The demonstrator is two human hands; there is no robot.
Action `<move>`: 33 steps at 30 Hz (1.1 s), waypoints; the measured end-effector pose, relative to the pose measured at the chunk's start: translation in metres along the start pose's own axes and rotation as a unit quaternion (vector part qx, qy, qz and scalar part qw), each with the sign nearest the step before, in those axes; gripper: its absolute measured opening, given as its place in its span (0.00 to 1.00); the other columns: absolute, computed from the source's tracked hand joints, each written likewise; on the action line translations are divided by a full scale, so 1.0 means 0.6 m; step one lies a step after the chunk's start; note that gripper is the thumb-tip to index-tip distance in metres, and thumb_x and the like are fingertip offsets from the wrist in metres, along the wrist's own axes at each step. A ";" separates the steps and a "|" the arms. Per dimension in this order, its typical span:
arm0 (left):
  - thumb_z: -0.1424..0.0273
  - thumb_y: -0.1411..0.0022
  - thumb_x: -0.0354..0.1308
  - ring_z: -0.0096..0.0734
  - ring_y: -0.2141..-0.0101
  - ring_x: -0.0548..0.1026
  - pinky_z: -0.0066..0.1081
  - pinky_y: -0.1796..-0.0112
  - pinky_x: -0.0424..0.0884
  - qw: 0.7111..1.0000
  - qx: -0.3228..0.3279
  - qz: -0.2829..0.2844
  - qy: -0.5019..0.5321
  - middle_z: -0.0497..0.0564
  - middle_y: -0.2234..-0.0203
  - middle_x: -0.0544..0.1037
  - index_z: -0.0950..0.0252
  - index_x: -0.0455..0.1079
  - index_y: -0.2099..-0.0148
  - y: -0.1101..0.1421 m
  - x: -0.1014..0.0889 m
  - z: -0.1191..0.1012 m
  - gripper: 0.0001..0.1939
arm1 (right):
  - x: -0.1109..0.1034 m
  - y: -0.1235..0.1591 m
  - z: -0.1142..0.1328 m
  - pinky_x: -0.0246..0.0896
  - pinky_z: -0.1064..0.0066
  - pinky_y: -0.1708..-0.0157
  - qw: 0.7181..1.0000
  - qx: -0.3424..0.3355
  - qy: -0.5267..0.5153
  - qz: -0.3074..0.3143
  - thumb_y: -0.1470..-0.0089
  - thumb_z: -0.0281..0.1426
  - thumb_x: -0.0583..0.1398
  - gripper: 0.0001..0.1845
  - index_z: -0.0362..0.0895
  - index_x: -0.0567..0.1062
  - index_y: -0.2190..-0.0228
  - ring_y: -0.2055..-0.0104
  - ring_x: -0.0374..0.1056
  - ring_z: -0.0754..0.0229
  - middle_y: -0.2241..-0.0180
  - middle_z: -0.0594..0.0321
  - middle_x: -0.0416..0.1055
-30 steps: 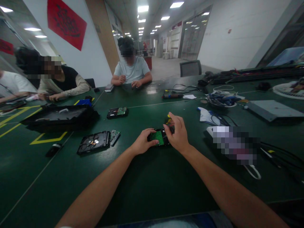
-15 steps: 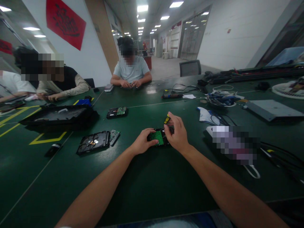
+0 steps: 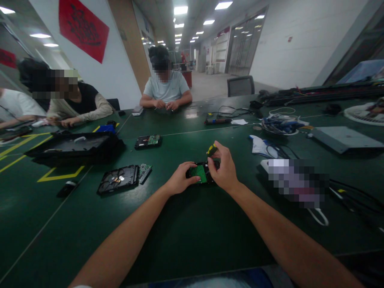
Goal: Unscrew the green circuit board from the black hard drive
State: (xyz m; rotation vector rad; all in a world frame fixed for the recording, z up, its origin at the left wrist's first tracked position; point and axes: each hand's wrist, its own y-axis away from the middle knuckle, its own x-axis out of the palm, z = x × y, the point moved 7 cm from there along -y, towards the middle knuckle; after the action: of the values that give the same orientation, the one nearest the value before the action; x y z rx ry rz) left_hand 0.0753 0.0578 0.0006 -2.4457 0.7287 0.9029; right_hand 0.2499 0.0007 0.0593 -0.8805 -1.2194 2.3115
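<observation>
Hard drive lies gripped by our half-curled left hand; our right hand pinches a screwdriver. More of it shows than just before; likely we're turning it.

Ceiling panels: glowing white and overexposing, lighting the room from above.
White wall: reading as soft gray under even, diffuse light.
Tabletop: appearing dim and dark green, darkening toward the bottom edge; a pale glare patch is shining near the person opposite.
Black tray: blending into soft shadow at its near side.
Green circuit board: showing clear colour, with fine detail blurring.
Glass doors: leaning under wide-angle distortion.
Pixel mosaic: masking the face areas of the person opposite and the person at left, and most of the white-edged item.
</observation>
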 end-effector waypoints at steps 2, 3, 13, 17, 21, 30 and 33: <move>0.64 0.38 0.68 0.47 0.38 0.68 0.51 0.36 0.63 1.000 -0.001 -0.001 -0.001 0.61 0.38 0.70 0.63 0.70 0.41 0.000 0.000 0.001 0.25 | 0.000 0.000 0.000 0.78 0.54 0.54 1.000 0.000 0.001 0.004 0.36 0.28 0.56 0.34 0.51 0.52 0.32 0.54 0.72 0.53 0.46 0.50 0.64; 0.64 0.38 0.68 0.47 0.38 0.68 0.50 0.36 0.63 1.000 -0.003 -0.001 -0.001 0.61 0.38 0.70 0.63 0.70 0.41 0.000 0.000 0.002 0.25 | 0.000 0.000 0.001 0.78 0.54 0.54 1.000 0.001 0.001 0.005 0.36 0.28 0.56 0.34 0.51 0.52 0.32 0.53 0.71 0.53 0.46 0.50 0.64; 0.64 0.39 0.68 0.48 0.38 0.68 0.52 0.36 0.63 1.000 -0.007 -0.002 0.001 0.59 0.39 0.71 0.61 0.70 0.41 0.001 0.000 0.001 0.25 | 0.001 0.001 -0.001 0.76 0.50 0.49 1.000 0.005 -0.005 0.012 0.34 0.28 0.53 0.33 0.51 0.52 0.31 0.48 0.72 0.50 0.43 0.48 0.66; 0.63 0.39 0.68 0.48 0.38 0.68 0.52 0.36 0.63 1.000 -0.007 -0.004 0.000 0.59 0.39 0.71 0.60 0.70 0.42 0.000 0.000 0.002 0.25 | 0.003 0.002 -0.007 0.75 0.49 0.48 1.000 0.017 -0.010 0.019 0.34 0.28 0.52 0.32 0.50 0.52 0.31 0.50 0.73 0.51 0.43 0.48 0.66; 0.63 0.39 0.68 0.48 0.38 0.68 0.51 0.36 0.62 1.000 -0.007 -0.003 -0.004 0.60 0.39 0.71 0.62 0.70 0.42 0.000 0.000 0.001 0.25 | 0.002 0.003 -0.007 0.76 0.51 0.50 1.000 0.011 -0.011 0.010 0.34 0.28 0.53 0.33 0.50 0.53 0.32 0.52 0.73 0.52 0.45 0.49 0.66; 0.64 0.40 0.68 0.48 0.38 0.69 0.51 0.37 0.63 1.000 -0.002 -0.004 -0.003 0.58 0.39 0.72 0.60 0.70 0.42 0.001 -0.002 -0.003 0.25 | -0.004 -0.002 0.004 0.79 0.53 0.55 1.000 -0.006 0.008 -0.002 0.35 0.28 0.56 0.32 0.53 0.56 0.33 0.51 0.70 0.52 0.48 0.52 0.66; 0.64 0.40 0.69 0.48 0.38 0.68 0.51 0.36 0.63 1.000 -0.002 -0.005 -0.004 0.58 0.39 0.72 0.60 0.70 0.42 0.000 -0.001 -0.001 0.25 | -0.005 -0.003 0.007 0.79 0.52 0.56 1.000 -0.012 0.018 -0.001 0.36 0.28 0.57 0.32 0.53 0.56 0.33 0.50 0.69 0.51 0.49 0.52 0.66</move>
State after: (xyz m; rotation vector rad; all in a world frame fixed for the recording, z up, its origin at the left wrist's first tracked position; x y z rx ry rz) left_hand 0.0755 0.0574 0.0014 -2.4459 0.7123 0.9110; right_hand 0.2491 -0.0024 0.0637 -0.9241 -1.2341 2.2741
